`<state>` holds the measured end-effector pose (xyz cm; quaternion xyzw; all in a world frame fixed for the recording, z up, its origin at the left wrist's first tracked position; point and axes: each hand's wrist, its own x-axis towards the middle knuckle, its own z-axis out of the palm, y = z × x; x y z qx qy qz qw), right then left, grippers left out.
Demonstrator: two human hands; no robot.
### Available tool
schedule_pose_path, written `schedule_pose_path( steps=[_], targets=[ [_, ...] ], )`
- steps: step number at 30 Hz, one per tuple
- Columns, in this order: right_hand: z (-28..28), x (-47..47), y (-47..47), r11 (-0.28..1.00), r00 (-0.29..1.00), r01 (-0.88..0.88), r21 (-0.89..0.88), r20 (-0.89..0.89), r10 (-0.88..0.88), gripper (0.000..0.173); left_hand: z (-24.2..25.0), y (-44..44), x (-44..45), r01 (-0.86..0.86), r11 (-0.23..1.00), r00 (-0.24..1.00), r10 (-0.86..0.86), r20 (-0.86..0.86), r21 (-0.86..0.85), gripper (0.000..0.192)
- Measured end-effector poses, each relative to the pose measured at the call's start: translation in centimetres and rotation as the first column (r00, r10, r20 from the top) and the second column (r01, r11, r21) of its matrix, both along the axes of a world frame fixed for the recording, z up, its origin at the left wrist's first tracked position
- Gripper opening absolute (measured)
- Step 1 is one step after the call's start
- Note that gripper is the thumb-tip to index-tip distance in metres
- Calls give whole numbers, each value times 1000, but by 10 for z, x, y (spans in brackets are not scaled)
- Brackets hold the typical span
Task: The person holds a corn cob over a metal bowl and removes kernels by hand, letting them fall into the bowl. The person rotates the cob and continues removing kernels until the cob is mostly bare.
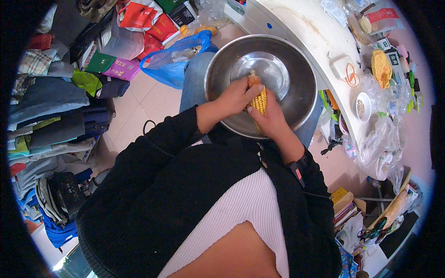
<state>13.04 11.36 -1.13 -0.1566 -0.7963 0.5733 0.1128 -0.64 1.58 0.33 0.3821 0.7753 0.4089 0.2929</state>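
A large stainless steel bowl (299, 76) rests on my lap, over the legs of my blue jeans (195, 74). Above it, both hands grip an ear of dried yellow corn (259, 101). My left hand (235, 96) wraps it from the left, its thumb laid across the upper kernels. Around the lower right side closes my right hand (270, 113), thumb pressed on the kernels. A reddish, bare corncob end (254, 81) sticks out at the top; whether it belongs to the same ear is hidden by the fingers. The bowl's visible bottom is shiny.
A blue plastic bag (165, 66) stands left of the bowl. At right runs a white table (306, 21), carrying a small white bowl (363, 107) of pale bits, a white adapter (341, 66) and plastic bags (377, 142). Piled clothes (45, 100) line the left.
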Motion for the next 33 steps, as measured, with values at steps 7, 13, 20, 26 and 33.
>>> schedule_pose_path(
  steps=[7, 13, 20, 26, 33],
  targets=[
    [-2, 1, 0, 997, 999, 32, -67, 8, -31, 69, -16, 1, -1, -139, 986, 977, 120, 176, 97, 47],
    [1, 1, 1, 997, 998, 63, 46, -3, -62, 69, -5, -1, -3, -111, 990, 992, 105, 69, 86, 45],
    [10, -2, 2, 991, 996, 79, 111, 39, -84, 67, -12, 2, 2, -64, 995, 995, 58, 85, 72, 42],
    [16, -1, 4, 987, 989, 146, 73, -22, -145, 65, -14, 1, -2, -186, 982, 797, 126, 591, 42, 35],
    [9, 0, 6, 989, 991, 137, 50, -15, -136, 62, -11, 3, 4, -91, 989, 941, 45, 337, 121, 38]
  ],
)
